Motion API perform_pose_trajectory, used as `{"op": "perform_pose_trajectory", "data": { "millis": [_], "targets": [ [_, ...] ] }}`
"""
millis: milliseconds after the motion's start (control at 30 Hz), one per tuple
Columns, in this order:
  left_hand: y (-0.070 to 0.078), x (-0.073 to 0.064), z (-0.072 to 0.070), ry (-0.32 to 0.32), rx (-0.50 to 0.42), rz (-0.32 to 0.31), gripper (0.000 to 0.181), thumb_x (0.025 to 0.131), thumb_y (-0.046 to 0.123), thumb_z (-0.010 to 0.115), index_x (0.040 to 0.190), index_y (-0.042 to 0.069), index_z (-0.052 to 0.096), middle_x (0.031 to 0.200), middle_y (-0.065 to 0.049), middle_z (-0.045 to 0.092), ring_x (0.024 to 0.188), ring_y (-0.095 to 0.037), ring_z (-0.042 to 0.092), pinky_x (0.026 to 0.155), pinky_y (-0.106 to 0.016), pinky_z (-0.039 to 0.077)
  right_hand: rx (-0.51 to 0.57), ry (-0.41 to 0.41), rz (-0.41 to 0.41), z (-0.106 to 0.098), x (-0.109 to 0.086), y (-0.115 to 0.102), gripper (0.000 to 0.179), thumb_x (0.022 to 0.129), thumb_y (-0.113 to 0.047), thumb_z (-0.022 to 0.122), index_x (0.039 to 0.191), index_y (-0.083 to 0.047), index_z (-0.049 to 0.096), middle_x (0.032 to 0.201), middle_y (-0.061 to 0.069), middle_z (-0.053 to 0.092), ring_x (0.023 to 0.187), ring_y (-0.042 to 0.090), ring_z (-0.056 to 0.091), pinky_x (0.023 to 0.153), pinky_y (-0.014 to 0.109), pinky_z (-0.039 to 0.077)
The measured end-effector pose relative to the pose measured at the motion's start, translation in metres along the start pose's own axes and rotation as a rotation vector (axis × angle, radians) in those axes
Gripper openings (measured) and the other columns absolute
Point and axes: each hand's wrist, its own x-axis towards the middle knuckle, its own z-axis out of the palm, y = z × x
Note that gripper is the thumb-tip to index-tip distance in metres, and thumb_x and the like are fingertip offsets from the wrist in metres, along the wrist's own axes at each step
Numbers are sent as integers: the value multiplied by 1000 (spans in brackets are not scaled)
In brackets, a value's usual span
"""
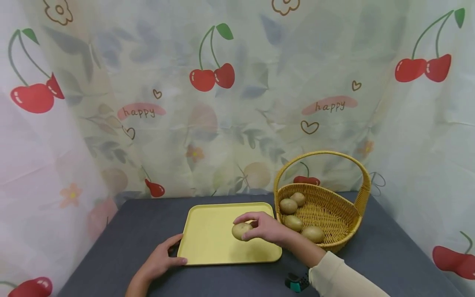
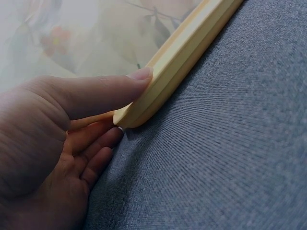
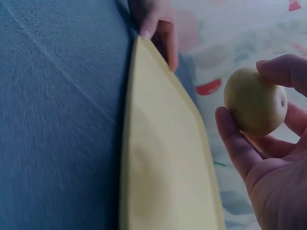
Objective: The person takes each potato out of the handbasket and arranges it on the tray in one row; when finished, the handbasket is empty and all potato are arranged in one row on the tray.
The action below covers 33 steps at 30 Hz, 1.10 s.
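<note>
My right hand [image 1: 265, 227] holds a small tan potato [image 1: 241, 231] between thumb and fingers, above the right half of a yellow tray [image 1: 205, 231]. In the right wrist view, the potato [image 3: 254, 101] is apart from the tray, with a dark spot on its skin. My left hand [image 1: 159, 258] grips the tray's near left corner, thumb on the front rim and fingers along the left side. The left wrist view shows that thumb pressing on the tray's rim [image 2: 168, 76]. Right of the tray, a wicker basket [image 1: 335, 214] holds several potatoes [image 1: 313, 234].
The basket's tall arched handle [image 1: 322, 152] rises behind my right forearm. A dark grey cloth [image 1: 156, 218] covers the table. A black and teal device [image 1: 295, 284] is by the right sleeve. A cherry-patterned curtain [image 1: 237, 123] hangs behind and at both sides.
</note>
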Motion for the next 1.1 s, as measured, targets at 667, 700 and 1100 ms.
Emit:
{"op": "perform_pose_trajectory", "data": {
  "millis": [667, 700, 1100],
  "targets": [
    [0, 1, 1, 8, 8, 15, 83, 75, 28, 85, 143, 0, 46, 141, -19, 49, 126, -35, 46, 99, -49, 38, -224, 229, 68, 87, 81, 48, 39, 72, -9, 84, 108, -11, 70, 99, -5, 63, 85, 12, 57, 71, 26, 47],
    [0, 0, 1, 6, 7, 16, 83, 75, 28, 85, 143, 0, 46, 141, -19, 49, 126, -35, 47, 99, -50, 38, -235, 240, 71, 91, 84, 50, 39, 72, -10, 85, 108, -12, 69, 99, -4, 62, 86, 12, 57, 71, 27, 47],
    [0, 0, -1, 2, 6, 24, 83, 74, 29, 85, 144, 3, 46, 142, -18, 47, 128, -36, 45, 100, -52, 37, -320, 374, 55, 137, 114, 48, 41, 68, -23, 90, 101, -15, 67, 94, -4, 66, 83, 10, 57, 68, 24, 45]
  ]
}}
